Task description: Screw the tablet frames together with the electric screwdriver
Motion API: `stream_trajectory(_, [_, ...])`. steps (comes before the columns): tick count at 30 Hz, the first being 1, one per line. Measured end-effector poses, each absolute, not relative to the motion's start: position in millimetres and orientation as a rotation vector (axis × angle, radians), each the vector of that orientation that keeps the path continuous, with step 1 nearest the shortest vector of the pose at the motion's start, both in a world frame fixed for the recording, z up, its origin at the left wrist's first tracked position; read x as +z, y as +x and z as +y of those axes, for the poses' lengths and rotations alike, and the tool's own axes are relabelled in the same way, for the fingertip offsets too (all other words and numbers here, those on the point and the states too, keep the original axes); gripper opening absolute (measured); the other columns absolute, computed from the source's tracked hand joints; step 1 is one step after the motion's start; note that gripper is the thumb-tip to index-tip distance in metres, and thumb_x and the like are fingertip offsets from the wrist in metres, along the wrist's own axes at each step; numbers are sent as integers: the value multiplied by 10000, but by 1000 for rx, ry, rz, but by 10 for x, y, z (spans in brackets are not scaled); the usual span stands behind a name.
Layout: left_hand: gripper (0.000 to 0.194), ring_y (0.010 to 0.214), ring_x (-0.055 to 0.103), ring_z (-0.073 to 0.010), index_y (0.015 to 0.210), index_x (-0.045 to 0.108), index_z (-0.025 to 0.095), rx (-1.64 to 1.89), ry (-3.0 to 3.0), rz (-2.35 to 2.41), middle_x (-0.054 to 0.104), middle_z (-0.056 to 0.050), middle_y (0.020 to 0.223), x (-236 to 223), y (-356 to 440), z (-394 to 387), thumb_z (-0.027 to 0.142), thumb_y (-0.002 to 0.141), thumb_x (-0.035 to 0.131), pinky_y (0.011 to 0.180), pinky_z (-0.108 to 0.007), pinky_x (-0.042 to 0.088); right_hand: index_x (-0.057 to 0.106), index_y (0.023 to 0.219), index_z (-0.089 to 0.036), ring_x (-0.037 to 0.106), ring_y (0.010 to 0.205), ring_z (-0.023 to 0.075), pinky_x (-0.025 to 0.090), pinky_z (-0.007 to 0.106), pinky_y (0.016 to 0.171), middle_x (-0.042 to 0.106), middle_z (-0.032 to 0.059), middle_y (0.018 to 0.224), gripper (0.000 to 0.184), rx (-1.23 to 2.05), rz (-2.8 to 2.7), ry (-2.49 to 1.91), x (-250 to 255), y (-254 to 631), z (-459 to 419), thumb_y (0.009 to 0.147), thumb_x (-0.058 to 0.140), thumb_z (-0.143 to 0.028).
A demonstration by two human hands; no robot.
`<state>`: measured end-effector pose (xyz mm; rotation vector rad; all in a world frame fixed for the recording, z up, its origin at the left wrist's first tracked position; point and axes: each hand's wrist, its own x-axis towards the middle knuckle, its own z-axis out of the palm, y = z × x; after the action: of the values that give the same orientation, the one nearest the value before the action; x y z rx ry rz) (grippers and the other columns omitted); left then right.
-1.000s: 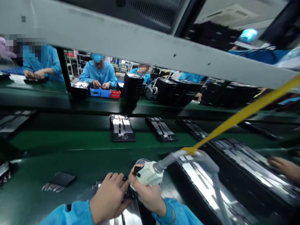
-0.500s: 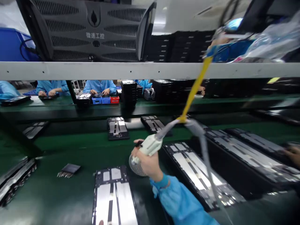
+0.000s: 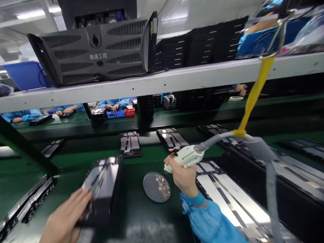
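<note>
My left hand (image 3: 67, 216) grips the near left edge of an opened tablet housing (image 3: 103, 182) with silver strips on its face. The housing is tilted, raised on its right side, and blurred; my thumb is hidden. My right hand (image 3: 183, 177) is closed around a white electric screwdriver (image 3: 187, 156) with a grey cable, hung from a yellow strap (image 3: 255, 96). Between the hands lies a round perforated dish (image 3: 153, 189) with small screws at its right side. Another opened tablet housing (image 3: 222, 195) lies under and beyond my right forearm.
More housings (image 3: 130, 143) lie along the green bench (image 3: 141, 216). Narrow metal strips (image 3: 32, 199) sit at the left. A white shelf beam (image 3: 149, 82) crosses above, bearing a monitor (image 3: 98, 50). Across the bench, co-workers' hands (image 3: 112, 106) work near blue and red bins (image 3: 130, 112).
My left hand has come into view holding the tablet housing, which has shifted left and tilted up. My right hand with the screwdriver now sits right of the dish, uncovering it. The view has tilted.
</note>
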<state>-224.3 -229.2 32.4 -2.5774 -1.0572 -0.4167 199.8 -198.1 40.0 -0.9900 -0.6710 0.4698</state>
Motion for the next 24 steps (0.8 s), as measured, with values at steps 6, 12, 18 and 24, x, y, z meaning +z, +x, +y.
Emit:
stream_trajectory(6, [675, 1429, 480, -295, 1434, 551, 225, 19, -2474, -1646, 596, -90, 1454, 606, -1728, -391, 114, 770, 502, 1174, -422, 444, 660, 835, -158, 603, 573, 171, 510, 294, 512, 641, 8, 649, 271, 378, -661, -1148, 257, 2122, -1944, 625, 794, -264])
stream_trajectory(12, [560, 1336, 547, -414, 1252, 664, 204, 213, -2703, -1633, 636, -176, 1369, 407, -1577, 393, 301, 700, 671, 1082, -562, 473, 638, 908, -161, 600, 547, 173, 515, 287, 485, 627, 4, 623, 338, 346, -671, -1242, 195, 2157, -1920, 648, 784, -320])
stream_trajectory(18, [806, 1529, 292, -350, 1507, 453, 164, 164, -3010, -1349, 292, -173, 1653, 21, -845, 410, 499, 802, 653, 1211, -439, 356, 614, 910, -165, 583, 530, 160, 523, 286, 472, 628, 9, 644, 344, 367, -674, -1297, 212, 2109, -1931, 652, 759, -340])
stream_trajectory(24, [920, 1516, 321, -348, 1538, 400, 181, 216, -3006, -1260, 358, -164, 1625, -77, -495, 428, 236, 680, 727, 1183, -432, 398, 619, 959, -167, 578, 557, 160, 512, 279, 486, 619, 1, 653, 366, 397, -672, -1309, 197, 2180, -1908, 657, 755, -325])
